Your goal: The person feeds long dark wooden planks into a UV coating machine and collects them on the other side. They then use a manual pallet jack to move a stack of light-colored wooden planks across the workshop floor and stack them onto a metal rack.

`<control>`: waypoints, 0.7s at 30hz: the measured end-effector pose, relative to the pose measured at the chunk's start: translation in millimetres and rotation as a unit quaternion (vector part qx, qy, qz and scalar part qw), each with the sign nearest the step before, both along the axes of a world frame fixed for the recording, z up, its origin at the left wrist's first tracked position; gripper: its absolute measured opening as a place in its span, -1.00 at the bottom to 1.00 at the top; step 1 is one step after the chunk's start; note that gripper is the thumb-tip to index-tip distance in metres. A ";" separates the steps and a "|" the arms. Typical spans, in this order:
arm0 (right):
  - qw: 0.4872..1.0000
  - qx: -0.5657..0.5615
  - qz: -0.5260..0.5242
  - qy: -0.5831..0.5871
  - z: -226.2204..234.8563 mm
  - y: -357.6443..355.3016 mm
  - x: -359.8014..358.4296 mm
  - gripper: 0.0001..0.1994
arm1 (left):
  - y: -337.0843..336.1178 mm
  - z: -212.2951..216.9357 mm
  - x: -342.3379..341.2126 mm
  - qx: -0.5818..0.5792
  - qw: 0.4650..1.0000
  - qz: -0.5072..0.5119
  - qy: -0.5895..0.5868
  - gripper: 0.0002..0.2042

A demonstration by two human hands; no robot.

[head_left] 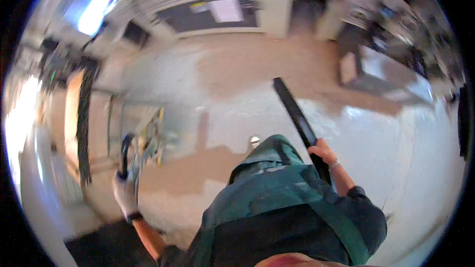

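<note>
My right hand (324,152) is bare and wrapped round a long, straight black bar (293,107). The bar slants up and to the left from my right side, over the floor. At the left, my left hand (124,193), in a pale glove, is closed round the lower end of a black curved handle-like piece (126,151). Motion blur keeps me from telling what that piece belongs to. Past it stands a blurred metal frame with yellow parts (159,133).
A panel with a dark edge (85,123) stands at the left. Grey cabinets (275,16) line the far side. At the far right a grey box-like bench (386,71) sits amid clutter. A lit screen (96,10) is at the upper left. A black mat (106,242) lies at the lower left.
</note>
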State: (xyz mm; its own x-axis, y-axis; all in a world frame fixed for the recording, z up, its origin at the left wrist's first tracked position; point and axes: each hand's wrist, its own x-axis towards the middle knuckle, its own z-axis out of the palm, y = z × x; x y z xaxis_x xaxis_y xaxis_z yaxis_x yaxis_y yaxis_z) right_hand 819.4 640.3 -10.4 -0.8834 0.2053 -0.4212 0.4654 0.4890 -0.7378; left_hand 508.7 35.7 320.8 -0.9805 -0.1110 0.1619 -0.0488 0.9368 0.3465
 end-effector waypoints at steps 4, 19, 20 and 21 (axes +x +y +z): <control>0.958 -0.038 -0.247 -0.140 22.3 -20.3 16.2 -0.53 | -28.3 -17.9 17.9 0.161 0.985 0.015 -0.056 -0.56; 0.899 -0.123 -0.377 -0.185 56.7 -7.8 286.2 -0.59 | 34.5 -14.3 114.4 -0.152 0.973 -0.172 -0.005 -0.48; 0.894 -0.092 -0.393 -0.194 46.2 -6.7 297.7 -0.58 | 31.5 -14.1 115.2 -0.209 0.950 -0.232 0.030 -0.49; 0.889 -0.096 -0.402 -0.197 48.5 -2.5 306.4 -0.58 | 31.6 -13.9 123.7 -0.251 0.927 -0.272 0.059 -0.50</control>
